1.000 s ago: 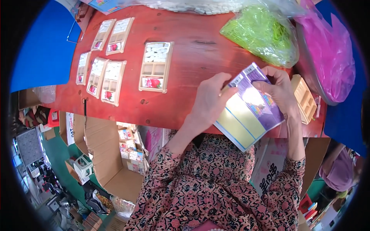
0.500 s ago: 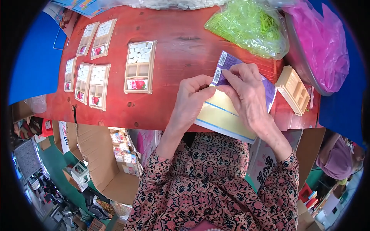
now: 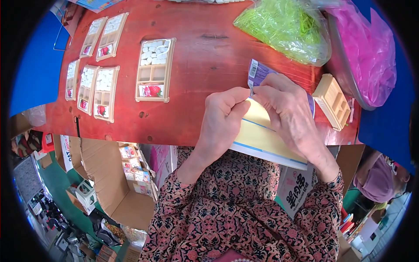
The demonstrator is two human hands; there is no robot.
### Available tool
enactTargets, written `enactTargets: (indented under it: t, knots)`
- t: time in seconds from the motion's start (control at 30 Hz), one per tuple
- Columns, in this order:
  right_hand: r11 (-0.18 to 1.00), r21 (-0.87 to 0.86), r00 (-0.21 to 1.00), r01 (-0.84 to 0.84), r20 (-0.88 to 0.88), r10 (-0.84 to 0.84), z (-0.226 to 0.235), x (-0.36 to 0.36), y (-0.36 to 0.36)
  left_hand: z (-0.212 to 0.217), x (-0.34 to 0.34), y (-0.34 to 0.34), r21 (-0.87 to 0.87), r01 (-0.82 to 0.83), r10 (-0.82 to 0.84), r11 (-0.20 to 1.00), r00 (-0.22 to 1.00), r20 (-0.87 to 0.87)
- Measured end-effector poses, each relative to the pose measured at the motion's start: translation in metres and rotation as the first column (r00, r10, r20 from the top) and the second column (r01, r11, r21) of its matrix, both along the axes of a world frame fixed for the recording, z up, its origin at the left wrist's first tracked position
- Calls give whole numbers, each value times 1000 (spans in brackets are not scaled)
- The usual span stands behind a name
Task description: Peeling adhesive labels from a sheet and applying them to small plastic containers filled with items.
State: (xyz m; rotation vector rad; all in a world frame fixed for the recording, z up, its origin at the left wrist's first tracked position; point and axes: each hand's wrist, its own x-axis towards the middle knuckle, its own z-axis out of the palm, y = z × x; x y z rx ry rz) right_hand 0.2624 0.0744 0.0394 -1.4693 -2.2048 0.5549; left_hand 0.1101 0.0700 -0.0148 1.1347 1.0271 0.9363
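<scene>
Both hands pinch a label sheet [image 3: 255, 121] at its folded upper left part. It has a purple printed side with a barcode and a pale yellow side crossed by blue stripes. My left hand [image 3: 221, 120] closes thumb and forefinger on the edge. My right hand [image 3: 288, 115] pinches just beside it and covers much of the purple part. Between the fingertips the purple edge looks creased; whether a label is lifting there I cannot tell. To the right, an empty beige compartment tray [image 3: 333, 102] stands tilted up on the red table.
A filled tray [image 3: 153, 72] with white pieces and a strawberry-print packet lies left of my hands, several more trays [image 3: 104, 89] farther left. Behind are a bag of green shreds [image 3: 286, 32] and a basin [image 3: 347, 65] with pink plastic. A cardboard box [image 3: 102, 174] stands below the table edge.
The sheet and both hands have shifted slightly right. My fingertips have come closer together, and the purple edge between them is now bent. The view has tilted a little.
</scene>
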Motion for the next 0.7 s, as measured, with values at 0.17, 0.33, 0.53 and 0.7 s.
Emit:
enactTargets:
  t: [0.17,0.33,0.53,0.7]
  knots:
    - [999,-38,999,-36,5,36,4,-1,2,14,1,2,53,16,-10,998,995,-95]
    - [999,40,990,-34,142,28,-1,-7,-4,14,3,2,23,54,-47,998,973,-225]
    - [995,95,975,-21,224,0,-8,-13,-5,10,2,3,53,40,-28,998,979,-203]
    - [995,104,985,-1,174,-17,-10,-16,-4,6,-1,5,41,29,-20,999,982,-186]
